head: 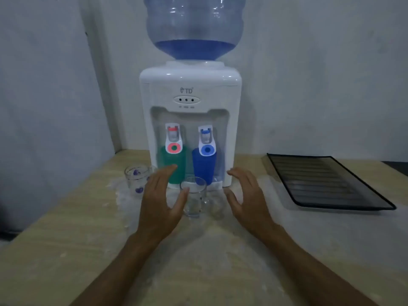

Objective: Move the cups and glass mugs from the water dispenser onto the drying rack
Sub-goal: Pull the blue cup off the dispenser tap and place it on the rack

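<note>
A white water dispenser stands at the back of the table. A green cup sits under its red tap and a blue cup under its blue tap. A clear glass mug stands on the table in front of the dispenser, handle to the right. Another glass mug with purple marks stands to the left. My left hand is open just left of the clear mug, fingertips near the green cup. My right hand is open to the mug's right. The black drying rack lies at the right.
A large blue water bottle tops the dispenser. Walls close in behind and on the left. The wooden table stretches toward me, its surface pale and smeared around the mugs.
</note>
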Motion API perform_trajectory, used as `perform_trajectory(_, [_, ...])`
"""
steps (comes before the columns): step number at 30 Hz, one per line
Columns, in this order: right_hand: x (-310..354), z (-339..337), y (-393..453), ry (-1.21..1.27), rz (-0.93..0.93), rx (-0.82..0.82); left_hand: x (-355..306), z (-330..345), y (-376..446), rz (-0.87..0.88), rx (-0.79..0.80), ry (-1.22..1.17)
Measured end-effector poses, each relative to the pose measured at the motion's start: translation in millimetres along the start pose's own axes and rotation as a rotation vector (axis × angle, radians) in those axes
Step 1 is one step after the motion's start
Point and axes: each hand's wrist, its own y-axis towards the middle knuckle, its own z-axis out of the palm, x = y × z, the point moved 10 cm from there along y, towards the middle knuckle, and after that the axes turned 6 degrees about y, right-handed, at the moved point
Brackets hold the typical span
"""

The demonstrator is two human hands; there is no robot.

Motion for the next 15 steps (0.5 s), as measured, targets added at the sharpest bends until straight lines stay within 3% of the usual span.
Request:
perform_trajectory(6, [-17.1,1.0,-8.3,-0.042,0.109,0.054,45.3,-10.2,-10.9,-0.218,-0.126,0.054])
perform_trajectory(15, [-18.7,1.4,-11.5,-0.028,0.135,0.069,42.9,-2.9,-7.8,-0.215,-0.070,0.018])
